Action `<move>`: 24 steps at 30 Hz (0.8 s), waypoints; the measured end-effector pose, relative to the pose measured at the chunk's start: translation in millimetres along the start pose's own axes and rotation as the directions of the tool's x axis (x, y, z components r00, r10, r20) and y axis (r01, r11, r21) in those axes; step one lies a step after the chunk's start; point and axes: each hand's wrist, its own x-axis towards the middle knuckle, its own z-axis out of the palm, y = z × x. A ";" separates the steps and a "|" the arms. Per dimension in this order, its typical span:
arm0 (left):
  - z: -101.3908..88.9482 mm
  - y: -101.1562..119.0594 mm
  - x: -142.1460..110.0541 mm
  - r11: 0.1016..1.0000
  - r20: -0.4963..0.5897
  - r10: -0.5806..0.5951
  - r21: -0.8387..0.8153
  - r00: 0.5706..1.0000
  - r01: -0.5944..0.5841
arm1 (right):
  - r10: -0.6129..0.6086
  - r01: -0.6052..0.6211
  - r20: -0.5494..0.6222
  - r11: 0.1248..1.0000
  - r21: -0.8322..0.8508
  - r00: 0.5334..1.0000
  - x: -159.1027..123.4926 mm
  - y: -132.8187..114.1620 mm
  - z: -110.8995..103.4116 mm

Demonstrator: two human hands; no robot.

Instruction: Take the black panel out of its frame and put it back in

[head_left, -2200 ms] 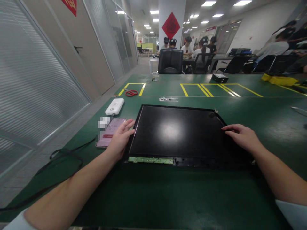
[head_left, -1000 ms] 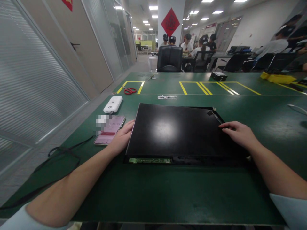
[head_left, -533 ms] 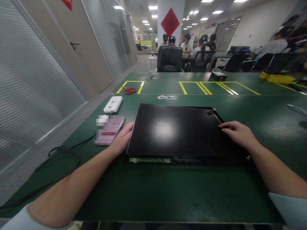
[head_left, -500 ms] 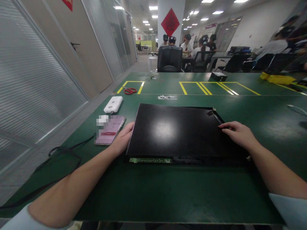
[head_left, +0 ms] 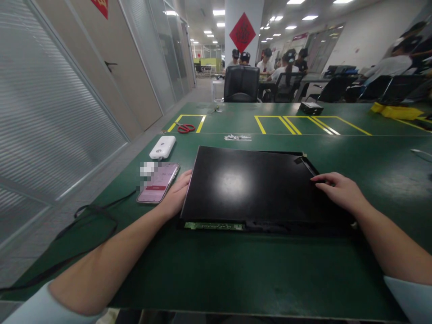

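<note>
Green tabletop (head_left: 243, 274), black panel (head_left: 249, 189), left hand (head_left: 176, 194) at edge, grip unclear; right hand (head_left: 341, 191) opposite, fingertips close, pinch unclear.

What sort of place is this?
Probably an office space used as a workshop: a long green worktable with yellow marking lines, a flat black rectangular screen with an exposed green circuit strip, and a black high-backed office chair beyond.

We can read no text: the markings on the red sign (head_left: 242, 32) on the far pillar (head_left: 232, 11) and on the left phone (head_left: 162, 180) are unclear.
</note>
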 end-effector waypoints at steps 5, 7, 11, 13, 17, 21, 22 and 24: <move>4.7 -5.3 3.0 0.989 -0.018 0.038 0.143 0.999 -0.035 | 0.131 -0.129 -0.025 0.989 0.070 0.991 -4.0 -8.8 -10.3; 7.1 -8.1 2.7 0.977 -0.033 0.082 0.199 0.996 -0.074 | 0.155 -0.141 -0.134 0.984 0.108 0.979 -12.1 -22.5 -15.4; 10.8 -15.4 3.1 0.937 -0.057 0.073 0.347 0.996 -0.049 | -0.362 0.410 -0.228 0.886 0.218 0.904 -57.6 -88.7 -14.5; 11.8 -21.0 6.0 0.918 -0.080 0.082 0.394 0.993 -0.044 | -0.725 0.723 -0.106 0.639 0.262 0.680 -92.0 -138.1 -4.8; 12.4 -31.5 14.2 0.890 -0.089 0.042 0.457 0.995 0.003 | -0.983 0.941 0.065 0.185 0.282 0.174 -154.5 -238.5 30.9; 13.0 -31.6 13.7 0.876 -0.062 0.118 0.477 0.991 -0.074 | -0.981 0.954 0.100 -0.136 0.268 -0.168 -189.4 -307.9 66.6; 13.3 -30.1 12.5 0.871 -0.049 0.131 0.483 0.990 -0.091 | -0.968 0.942 0.104 -0.194 0.274 -0.230 -194.7 -319.3 72.1; 13.9 -26.5 10.3 0.869 -0.046 0.126 0.486 0.991 -0.088 | -0.946 0.918 0.117 -0.257 0.303 -0.304 -202.6 -335.7 77.7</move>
